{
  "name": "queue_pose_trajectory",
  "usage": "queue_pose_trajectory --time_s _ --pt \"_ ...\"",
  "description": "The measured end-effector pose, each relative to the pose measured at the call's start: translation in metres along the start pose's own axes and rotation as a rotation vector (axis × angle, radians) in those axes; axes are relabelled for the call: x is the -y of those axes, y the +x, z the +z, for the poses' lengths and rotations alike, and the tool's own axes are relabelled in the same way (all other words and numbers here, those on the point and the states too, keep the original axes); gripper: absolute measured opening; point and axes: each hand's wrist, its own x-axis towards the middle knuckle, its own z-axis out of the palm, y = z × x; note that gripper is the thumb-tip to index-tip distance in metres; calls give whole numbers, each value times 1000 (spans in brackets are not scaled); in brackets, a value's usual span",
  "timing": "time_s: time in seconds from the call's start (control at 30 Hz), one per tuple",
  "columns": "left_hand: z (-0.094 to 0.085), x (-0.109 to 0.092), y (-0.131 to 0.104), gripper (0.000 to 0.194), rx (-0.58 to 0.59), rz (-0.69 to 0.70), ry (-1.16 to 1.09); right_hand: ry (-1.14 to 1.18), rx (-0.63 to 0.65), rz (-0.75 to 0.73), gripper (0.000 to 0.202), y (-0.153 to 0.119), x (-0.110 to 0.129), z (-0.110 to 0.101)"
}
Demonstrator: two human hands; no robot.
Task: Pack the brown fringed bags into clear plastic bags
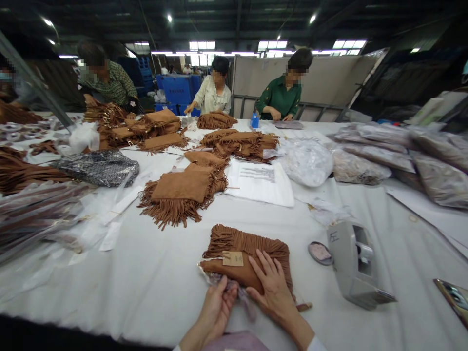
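Note:
A brown fringed suede bag [241, 241] lies on the white-covered table in front of me, with a tan paper tag [233, 258] on a white string on top. My right hand [268, 285] rests flat on the bag, fingers spread. At the bag's near left edge my left hand [222, 302] is closed, thumb against curled fingers, on crumpled clear plastic film [210, 277]. Part of the film is hidden by my fingers. A purplish, blurred piece of wrapping [248, 302] hangs between my hands.
Right of the bag stand a grey tape dispenser [353, 263] and a small round dish [321, 253]. Beyond lie stacked fringed bags [183, 187], white plastic bags [259, 183] and wrapped packages [360, 165]. A phone [453, 300] lies far right. Several people work across the table.

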Motion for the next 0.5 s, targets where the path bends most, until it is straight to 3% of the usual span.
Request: queue_pose_trajectory --time_s 0.07,0.2,0.3,0.37,0.5 --pt "3 7 1 16 34 5 111 20 15 -5 60 0 -4 -2" --pt "-9 6 0 55 170 -80 687 133 71 23 56 -1 -5 -13" --pt "-17 -4 -6 66 239 -38 1059 200 148 33 68 -4 8 -21" --pt "-23 -16 -13 63 265 135 1280 179 174 36 85 -6 20 -20" --pt "-41 -44 -20 38 199 783 1586 96 145 86 85 -7 36 -12"
